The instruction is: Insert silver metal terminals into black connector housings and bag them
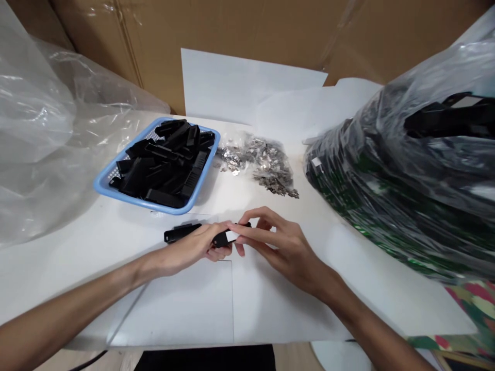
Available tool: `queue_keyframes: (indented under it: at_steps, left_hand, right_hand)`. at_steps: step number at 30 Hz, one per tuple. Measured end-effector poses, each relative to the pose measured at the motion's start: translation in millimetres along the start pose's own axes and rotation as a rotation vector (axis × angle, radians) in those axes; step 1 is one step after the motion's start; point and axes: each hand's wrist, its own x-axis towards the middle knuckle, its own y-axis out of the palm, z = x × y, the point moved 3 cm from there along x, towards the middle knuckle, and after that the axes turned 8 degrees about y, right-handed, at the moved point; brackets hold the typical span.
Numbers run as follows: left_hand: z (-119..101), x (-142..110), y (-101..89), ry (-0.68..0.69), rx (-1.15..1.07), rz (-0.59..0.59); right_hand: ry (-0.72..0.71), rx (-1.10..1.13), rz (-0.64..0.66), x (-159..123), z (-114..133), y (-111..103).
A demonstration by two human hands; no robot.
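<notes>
Fingers point(222, 252) of the left hand point(193, 248) were curled round a black piece point(221, 240) over the white table point(294, 314); those of the right hand point(286, 250), nearly closed, pinched its other end, hiding much of it. Beyond were a blue basket point(178, 211) of black parts point(162, 165), metal bits point(269, 162) too small to make out, and a bulging bag point(386, 190), cut off at right.

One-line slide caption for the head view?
Left hand holds a black part, right hand touching it, near a blue basket of black pieces.
</notes>
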Motion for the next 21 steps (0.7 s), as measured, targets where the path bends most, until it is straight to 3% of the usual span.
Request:
queue_keyframes:
  at_steps: [7, 9, 12, 13, 16, 21]
  left_hand:
    - [0, -2, -2.3, -0.001, 0.086, -0.044]
    - [-1, -2, -2.2, 0.006, 0.054, -0.016]
    - [0, -1, -1.7, 0.020, -0.020, 0.041]
    - [0, -1, -1.7, 0.026, -0.042, 0.053]
    - [-1, -1, -2.4, 0.042, -0.082, 0.064]
    - [-3, -2, -2.4, 0.027, -0.068, 0.059]
  right_hand:
    - [0.233, 0.050, 0.147, 2, -8, -15]
    - [0.331, -0.024, 0.066, -2, -29, -28]
    - [0.480, -0.384, -0.225, -16, -74, -49]
    - [0.512, -0.493, -0.265, -21, -88, -52]
    - [0.518, -0.663, -0.280, -30, -116, -48]
    - [0.528, -0.659, -0.326, -30, -121, -43]
